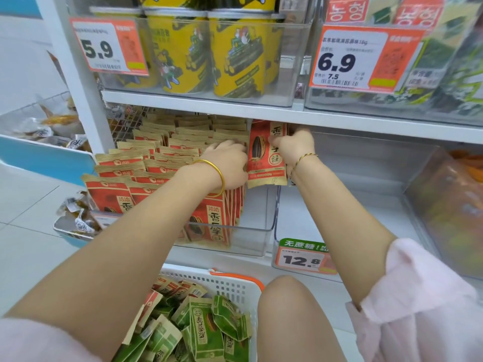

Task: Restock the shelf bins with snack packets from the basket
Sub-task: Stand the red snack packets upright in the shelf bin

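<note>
Pinched red-and-tan paper snack packet [262, 158] upright with right hand [296, 149], fingers curled; pressed shelved rows [156, 159] aside with flat left hand [226, 163], likely for room.

Basket [231, 283] of packets [206, 327] below the shelf bin [257, 239]

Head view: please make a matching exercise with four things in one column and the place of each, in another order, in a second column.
Things
1. yellow cans
2. separate red packet
3. green packets
4. 12.8 price tag

Places
A. in the white basket
B. on the front of the lower right clear bin
C. in the upper clear bin
D. held by the right hand

Pairs: 1-C, 2-D, 3-A, 4-B
</note>
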